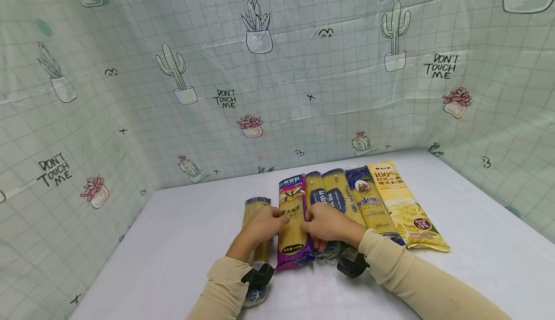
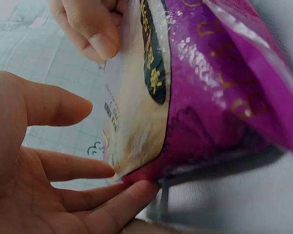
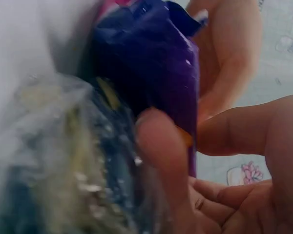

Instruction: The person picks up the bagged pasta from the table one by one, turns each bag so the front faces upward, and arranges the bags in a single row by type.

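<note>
A purple-ended spaghetti pack (image 1: pixel 291 235) lies between the two hands in the head view. At its left side is my left hand (image 1: pixel 262 222), whose fingertips (image 2: pixel 145 192) touch the lower edge while the thumb stands apart from the wrapper in the left wrist view. From the right, my right hand (image 1: pixel 328 222) pinches the pack's side, with the thumb on the edge and a finger (image 3: pixel 161 139) down in the gap beside the neighbouring pack. Under the left forearm lies another spaghetti pack (image 1: pixel 256 209), partly hidden.
To the right, two blue-labelled spaghetti packs (image 1: pixel 315 182) (image 1: pixel 336 180) lie side by side, partly covered by the right hand. Beyond them are a blue and yellow pasta pack (image 1: pixel 373 209) and a yellow pasta bag (image 1: pixel 409 209). A patterned curtain (image 1: pixel 303 79) borders the white table (image 1: pixel 182 243).
</note>
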Demonstrator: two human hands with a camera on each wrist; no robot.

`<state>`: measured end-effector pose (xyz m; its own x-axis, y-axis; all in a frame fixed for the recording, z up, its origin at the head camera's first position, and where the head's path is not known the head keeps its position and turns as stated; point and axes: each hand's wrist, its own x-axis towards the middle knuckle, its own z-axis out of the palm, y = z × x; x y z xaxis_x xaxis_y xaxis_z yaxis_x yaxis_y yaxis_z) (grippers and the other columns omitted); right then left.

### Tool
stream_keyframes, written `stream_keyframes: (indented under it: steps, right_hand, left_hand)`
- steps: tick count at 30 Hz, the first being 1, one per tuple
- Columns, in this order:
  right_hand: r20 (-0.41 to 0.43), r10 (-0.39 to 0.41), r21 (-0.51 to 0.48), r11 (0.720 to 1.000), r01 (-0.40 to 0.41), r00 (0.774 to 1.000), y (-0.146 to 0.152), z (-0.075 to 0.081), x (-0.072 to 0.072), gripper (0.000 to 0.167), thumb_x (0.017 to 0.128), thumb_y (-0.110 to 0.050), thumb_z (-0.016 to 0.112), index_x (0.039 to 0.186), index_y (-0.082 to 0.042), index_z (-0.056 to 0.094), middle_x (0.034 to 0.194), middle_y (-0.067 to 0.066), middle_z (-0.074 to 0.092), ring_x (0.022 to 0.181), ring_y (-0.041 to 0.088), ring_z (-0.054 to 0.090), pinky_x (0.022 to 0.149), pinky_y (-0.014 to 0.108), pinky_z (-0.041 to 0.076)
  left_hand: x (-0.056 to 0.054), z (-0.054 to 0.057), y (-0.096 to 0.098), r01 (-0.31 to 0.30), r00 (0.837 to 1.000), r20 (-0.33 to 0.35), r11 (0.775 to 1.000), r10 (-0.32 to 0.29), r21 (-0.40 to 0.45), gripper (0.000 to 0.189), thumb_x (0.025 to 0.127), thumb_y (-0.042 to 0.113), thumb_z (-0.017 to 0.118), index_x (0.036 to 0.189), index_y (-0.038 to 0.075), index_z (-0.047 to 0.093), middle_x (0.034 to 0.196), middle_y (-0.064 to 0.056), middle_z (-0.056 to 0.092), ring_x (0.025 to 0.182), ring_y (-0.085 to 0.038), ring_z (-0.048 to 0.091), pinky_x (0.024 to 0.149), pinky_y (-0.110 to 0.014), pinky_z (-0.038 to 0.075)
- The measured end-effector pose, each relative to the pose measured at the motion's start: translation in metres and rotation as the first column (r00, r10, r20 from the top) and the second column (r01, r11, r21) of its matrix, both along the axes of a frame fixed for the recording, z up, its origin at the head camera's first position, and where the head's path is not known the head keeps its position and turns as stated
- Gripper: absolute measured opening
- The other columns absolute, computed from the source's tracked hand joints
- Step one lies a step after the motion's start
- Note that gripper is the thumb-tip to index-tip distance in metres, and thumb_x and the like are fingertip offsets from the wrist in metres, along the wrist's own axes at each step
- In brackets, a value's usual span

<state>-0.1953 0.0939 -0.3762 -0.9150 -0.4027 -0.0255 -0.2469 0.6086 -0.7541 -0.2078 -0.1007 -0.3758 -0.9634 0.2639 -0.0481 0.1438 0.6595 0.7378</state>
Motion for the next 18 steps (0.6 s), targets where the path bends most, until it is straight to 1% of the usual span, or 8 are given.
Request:
stream_keyframes:
  steps: [1, 4, 6, 8, 10, 13, 15, 18]
  right_hand:
    - [-0.011, -0.008, 0.022, 1.0, 0.008, 1.0, 0.0, 0.001, -0.001, 0.02, 0.095, -0.009, 0.062, 0.076, -0.005, 0.059, 0.056, 0.007, 0.062, 0.042, 0.018, 0.061, 0.042, 0.033, 0.052]
    - [-0.018, -0.022, 0.076, 0.997, 0.024, 1.0, 0.0, 0.005, -0.003, 0.026, 0.097, -0.013, 0.062, 0.071, -0.006, 0.06, 0.056, 0.007, 0.062, 0.043, 0.017, 0.061, 0.042, 0.032, 0.052]
    - [-0.017, -0.026, 0.107, 0.994, 0.027, 1.0, -0.001, 0.006, -0.004, 0.029, 0.098, -0.015, 0.063, 0.07, -0.006, 0.061, 0.057, 0.006, 0.062, 0.044, 0.018, 0.061, 0.043, 0.031, 0.052]
    - [-0.022, -0.027, 0.148, 0.988, 0.03, 0.999, -0.001, 0.008, -0.007, 0.032, 0.098, -0.018, 0.064, 0.068, -0.006, 0.061, 0.057, 0.006, 0.062, 0.044, 0.018, 0.06, 0.042, 0.031, 0.052]
    - [-0.028, -0.024, 0.187, 0.982, 0.029, 0.999, -0.001, 0.01, -0.009, 0.033, 0.097, -0.02, 0.065, 0.067, -0.007, 0.061, 0.056, 0.007, 0.062, 0.044, 0.018, 0.06, 0.042, 0.031, 0.051]
    - [-0.033, -0.015, 0.229, 0.973, 0.022, 0.999, -0.001, 0.011, -0.013, 0.034, 0.097, -0.022, 0.065, 0.066, -0.007, 0.062, 0.055, 0.007, 0.062, 0.043, 0.018, 0.059, 0.042, 0.031, 0.051]
    - [-0.033, -0.008, 0.238, 0.971, 0.015, 0.999, -0.001, 0.012, -0.015, 0.035, 0.097, -0.022, 0.064, 0.066, -0.007, 0.062, 0.055, 0.006, 0.062, 0.043, 0.018, 0.059, 0.042, 0.032, 0.051]
    - [-0.048, -0.004, 0.232, 0.972, 0.015, 0.999, -0.001, 0.012, -0.016, 0.035, 0.097, -0.022, 0.064, 0.065, -0.007, 0.062, 0.055, 0.005, 0.062, 0.044, 0.018, 0.06, 0.043, 0.031, 0.051]
  left_hand:
    - [0.0, 0.001, 0.0, 0.004, 1.0, 0.002, 1.0, -0.004, 0.01, 0.024, 0.099, 0.022, 0.059, 0.087, 0.003, 0.067, 0.07, -0.002, 0.052, 0.063, -0.016, 0.045, 0.055, -0.03, 0.037]
    - [0.002, 0.001, -0.004, 0.009, 1.0, 0.0, 0.998, -0.01, 0.055, 0.022, 0.099, 0.018, 0.06, 0.1, -0.002, 0.068, 0.08, -0.005, 0.06, 0.069, -0.017, 0.054, 0.06, -0.03, 0.046]
    - [0.004, 0.001, -0.009, 0.004, 1.0, 0.01, 0.996, -0.005, 0.094, 0.031, 0.099, 0.017, 0.059, 0.118, -0.007, 0.065, 0.094, -0.01, 0.067, 0.08, -0.02, 0.063, 0.069, -0.033, 0.053]
    - [0.005, 0.002, -0.015, -0.001, 1.0, 0.022, 0.989, -0.002, 0.147, 0.041, 0.099, 0.016, 0.058, 0.13, -0.011, 0.058, 0.108, -0.017, 0.068, 0.09, -0.026, 0.068, 0.078, -0.037, 0.056]
    - [0.006, 0.003, -0.02, -0.006, 0.999, 0.032, 0.983, 0.0, 0.185, 0.042, 0.1, 0.018, 0.057, 0.132, -0.01, 0.056, 0.112, -0.02, 0.067, 0.092, -0.03, 0.07, 0.079, -0.039, 0.057]
    - [0.006, 0.005, -0.028, -0.004, 0.999, 0.04, 0.972, -0.005, 0.235, 0.042, 0.102, 0.019, 0.057, 0.134, -0.009, 0.055, 0.116, -0.02, 0.066, 0.092, -0.03, 0.07, 0.079, -0.039, 0.058]
    - [0.007, 0.005, -0.035, -0.007, 0.999, 0.051, 0.966, -0.006, 0.257, 0.041, 0.102, 0.018, 0.056, 0.135, -0.007, 0.055, 0.117, -0.02, 0.066, 0.09, -0.028, 0.07, 0.078, -0.038, 0.058]
    - [0.006, 0.005, -0.046, 0.001, 0.998, 0.065, 0.961, -0.019, 0.276, 0.04, 0.101, 0.015, 0.055, 0.135, -0.007, 0.056, 0.113, -0.018, 0.068, 0.088, -0.025, 0.069, 0.078, -0.037, 0.058]
